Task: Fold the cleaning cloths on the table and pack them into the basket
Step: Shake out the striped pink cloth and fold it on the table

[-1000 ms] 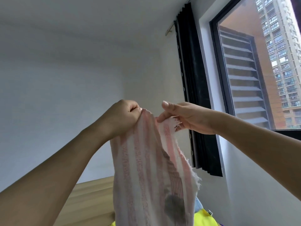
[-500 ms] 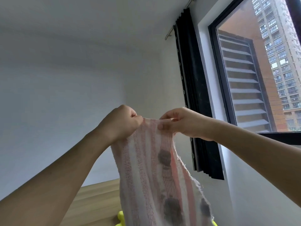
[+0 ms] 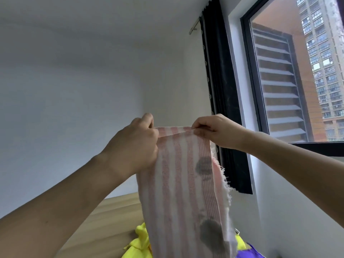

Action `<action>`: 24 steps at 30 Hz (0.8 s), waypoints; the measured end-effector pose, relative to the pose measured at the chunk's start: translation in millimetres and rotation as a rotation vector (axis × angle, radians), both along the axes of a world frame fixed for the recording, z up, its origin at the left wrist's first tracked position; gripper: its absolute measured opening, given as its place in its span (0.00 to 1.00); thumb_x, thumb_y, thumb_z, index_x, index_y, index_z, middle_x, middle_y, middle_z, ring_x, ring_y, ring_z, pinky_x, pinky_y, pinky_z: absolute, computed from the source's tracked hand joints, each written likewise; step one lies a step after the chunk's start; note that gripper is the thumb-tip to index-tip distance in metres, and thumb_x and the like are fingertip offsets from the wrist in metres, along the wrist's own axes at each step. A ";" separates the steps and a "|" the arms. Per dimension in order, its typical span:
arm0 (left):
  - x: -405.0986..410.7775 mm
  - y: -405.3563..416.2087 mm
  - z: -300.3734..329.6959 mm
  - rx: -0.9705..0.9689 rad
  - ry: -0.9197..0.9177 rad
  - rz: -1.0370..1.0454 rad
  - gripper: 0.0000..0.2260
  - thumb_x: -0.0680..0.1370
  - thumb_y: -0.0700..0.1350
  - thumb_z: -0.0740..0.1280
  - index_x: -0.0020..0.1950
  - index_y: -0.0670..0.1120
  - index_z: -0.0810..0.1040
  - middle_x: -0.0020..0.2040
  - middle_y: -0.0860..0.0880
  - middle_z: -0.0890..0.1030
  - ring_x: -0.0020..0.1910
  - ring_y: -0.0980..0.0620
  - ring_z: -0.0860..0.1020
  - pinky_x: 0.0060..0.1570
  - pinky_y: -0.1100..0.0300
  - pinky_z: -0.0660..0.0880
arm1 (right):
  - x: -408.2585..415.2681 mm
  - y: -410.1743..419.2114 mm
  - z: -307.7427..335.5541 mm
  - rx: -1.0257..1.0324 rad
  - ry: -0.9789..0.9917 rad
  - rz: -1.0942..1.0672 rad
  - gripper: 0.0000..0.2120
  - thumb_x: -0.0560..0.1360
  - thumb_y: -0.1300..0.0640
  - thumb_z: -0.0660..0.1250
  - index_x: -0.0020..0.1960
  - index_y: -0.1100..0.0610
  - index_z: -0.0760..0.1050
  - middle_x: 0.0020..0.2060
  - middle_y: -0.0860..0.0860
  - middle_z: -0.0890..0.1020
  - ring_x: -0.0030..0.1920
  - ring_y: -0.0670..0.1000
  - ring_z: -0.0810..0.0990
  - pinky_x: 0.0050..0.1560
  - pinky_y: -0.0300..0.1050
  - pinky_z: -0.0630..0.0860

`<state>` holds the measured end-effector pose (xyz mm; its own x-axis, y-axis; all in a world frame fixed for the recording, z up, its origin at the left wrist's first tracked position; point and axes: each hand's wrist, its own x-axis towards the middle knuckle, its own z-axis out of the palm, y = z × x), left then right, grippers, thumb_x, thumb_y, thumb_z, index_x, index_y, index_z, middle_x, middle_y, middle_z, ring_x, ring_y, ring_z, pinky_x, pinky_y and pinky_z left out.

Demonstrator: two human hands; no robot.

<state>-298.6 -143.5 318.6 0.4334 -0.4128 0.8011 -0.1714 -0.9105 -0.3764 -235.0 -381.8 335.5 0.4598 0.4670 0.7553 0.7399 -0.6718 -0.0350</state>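
Pink-and-white striped terry cloth [image 3: 182, 183] is hanging; we are pinching its 2 top corners, left hand [image 3: 135, 144], right hand [image 3: 217, 131]; we should be matching edges evenly.

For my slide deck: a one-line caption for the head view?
Both hands, left and right, hold a striped cloth up by its top edge.

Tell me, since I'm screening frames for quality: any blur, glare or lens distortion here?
Head view: daylight from the window lights the scene evenly, with no glare; wide-angle bending bows the window frame and curtain; both hands and the striped cloth look reasonably sharp.
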 end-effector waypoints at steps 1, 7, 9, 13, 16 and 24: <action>2.0 0.7 -1.5 -0.010 0.015 0.040 0.06 0.76 0.41 0.58 0.44 0.43 0.75 0.50 0.49 0.67 0.46 0.50 0.70 0.42 0.55 0.75 | 0.4 2.4 -1.7 -0.048 -0.035 -0.016 0.07 0.80 0.55 0.61 0.50 0.54 0.78 0.34 0.40 0.78 0.36 0.39 0.76 0.38 0.30 0.70; 2.1 6.7 -0.3 -0.091 0.125 0.141 0.07 0.71 0.33 0.58 0.44 0.44 0.63 0.36 0.47 0.71 0.36 0.49 0.69 0.29 0.57 0.62 | 10.5 23.5 -17.0 -0.070 0.066 0.052 0.08 0.81 0.59 0.58 0.59 0.51 0.67 0.30 0.45 0.76 0.30 0.42 0.74 0.32 0.36 0.71; 6.0 9.9 -0.1 -0.124 0.264 0.198 0.09 0.70 0.35 0.59 0.47 0.44 0.66 0.37 0.46 0.73 0.35 0.51 0.68 0.28 0.58 0.62 | 14.0 32.1 -19.7 -0.130 0.204 -0.001 0.08 0.81 0.58 0.58 0.59 0.54 0.71 0.36 0.44 0.79 0.35 0.41 0.77 0.37 0.36 0.73; 32.4 19.6 -5.9 -0.113 0.560 0.295 0.04 0.69 0.38 0.59 0.42 0.44 0.71 0.41 0.44 0.75 0.36 0.48 0.69 0.32 0.60 0.66 | 30.9 49.3 -26.1 -0.329 0.494 -0.127 0.12 0.82 0.56 0.57 0.53 0.59 0.77 0.44 0.53 0.82 0.41 0.50 0.80 0.43 0.38 0.75; 66.4 30.1 -22.6 -0.127 0.733 0.307 0.04 0.69 0.38 0.56 0.38 0.46 0.68 0.45 0.43 0.75 0.42 0.46 0.71 0.35 0.59 0.69 | 51.0 59.0 -40.3 -0.362 0.570 -0.135 0.12 0.81 0.56 0.57 0.52 0.60 0.77 0.44 0.57 0.83 0.40 0.49 0.79 0.43 0.38 0.74; 153.3 41.3 -70.5 -0.251 0.686 0.288 0.07 0.67 0.35 0.57 0.33 0.47 0.66 0.35 0.48 0.71 0.45 0.43 0.69 0.43 0.54 0.59 | 126.2 69.5 -82.6 -0.349 0.375 -0.294 0.09 0.77 0.60 0.58 0.50 0.57 0.76 0.38 0.48 0.79 0.39 0.50 0.77 0.37 0.40 0.72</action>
